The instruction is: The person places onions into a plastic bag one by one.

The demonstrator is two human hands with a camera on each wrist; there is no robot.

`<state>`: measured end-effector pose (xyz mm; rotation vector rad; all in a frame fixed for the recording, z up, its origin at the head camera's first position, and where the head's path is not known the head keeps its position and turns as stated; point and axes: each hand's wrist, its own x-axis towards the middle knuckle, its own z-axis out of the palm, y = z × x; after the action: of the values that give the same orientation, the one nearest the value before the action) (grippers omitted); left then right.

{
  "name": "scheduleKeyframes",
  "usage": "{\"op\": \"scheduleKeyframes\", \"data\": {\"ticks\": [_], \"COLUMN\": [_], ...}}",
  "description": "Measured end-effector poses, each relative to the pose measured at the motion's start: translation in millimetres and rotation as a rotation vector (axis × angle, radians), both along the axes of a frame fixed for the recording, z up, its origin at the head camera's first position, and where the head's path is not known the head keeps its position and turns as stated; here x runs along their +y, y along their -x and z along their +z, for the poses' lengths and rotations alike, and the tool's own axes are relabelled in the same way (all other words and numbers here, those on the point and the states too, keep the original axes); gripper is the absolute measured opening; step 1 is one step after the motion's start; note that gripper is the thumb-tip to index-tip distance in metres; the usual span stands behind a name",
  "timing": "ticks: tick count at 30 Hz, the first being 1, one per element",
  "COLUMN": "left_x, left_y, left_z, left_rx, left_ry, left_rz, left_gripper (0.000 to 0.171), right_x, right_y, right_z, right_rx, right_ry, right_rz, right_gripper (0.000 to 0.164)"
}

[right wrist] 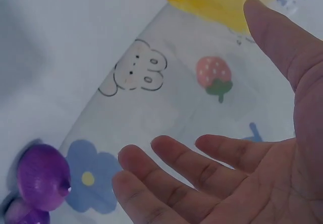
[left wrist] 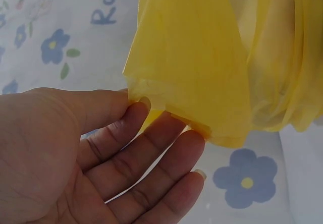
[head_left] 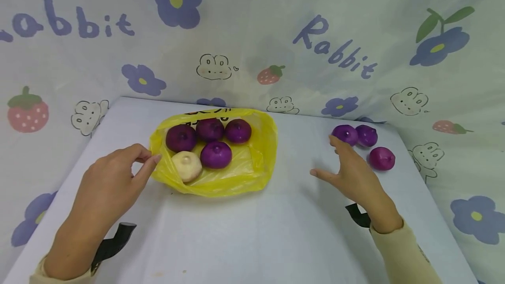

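Observation:
A yellow plastic bag (head_left: 260, 183) lies with its mouth spread wide on the white table. Inside it sit several purple onions (head_left: 216, 155) and one pale onion (head_left: 187, 165) at the near left. My left hand (head_left: 112, 183) pinches the bag's left edge between thumb and index finger, as the left wrist view shows close up; the other fingers are loosely bent. Over the table's right side, my right hand (head_left: 357, 174) has its thumb and fingers spread with nothing between them. Its fingertips overlap a purple onion (head_left: 345, 134) in the head view.
Two more purple onions, one at the back (head_left: 367, 136) and one nearer (head_left: 382, 158), lie at the right of the white table (head_left: 236, 240). Behind the table hangs a light cloth (head_left: 252, 34) printed with rabbits, flowers and strawberries.

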<state>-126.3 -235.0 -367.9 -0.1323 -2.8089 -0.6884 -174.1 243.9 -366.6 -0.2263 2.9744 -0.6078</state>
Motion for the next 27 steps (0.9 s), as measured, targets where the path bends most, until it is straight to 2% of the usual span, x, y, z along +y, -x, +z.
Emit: {"op": "scheduleKeyframes", "data": {"ticks": [10,19,27], "left_x": [0,0,-1], "left_y": [0.2,0.3,-0.4], "left_z": [0.5,0.2,0.0], "left_rx": [0.009,0.018,0.009], "left_ry": [-0.002,-0.004,-0.001], "left_rz": [-0.001,-0.003,0.004], "left_gripper": [0.013,0.013,0.013], "right_x": [21,44,57], "right_y": [19.1,34.9,42.8], "right_z": [-1.8,-10.3,-16.4], "right_rx": [-0.038,-0.071,-0.075], "right_ry": [-0.050,-0.045,-0.021], "right_rz": [-0.060,-0.108,-0.137], "right_gripper": [0.117,0.119,0.116]}}
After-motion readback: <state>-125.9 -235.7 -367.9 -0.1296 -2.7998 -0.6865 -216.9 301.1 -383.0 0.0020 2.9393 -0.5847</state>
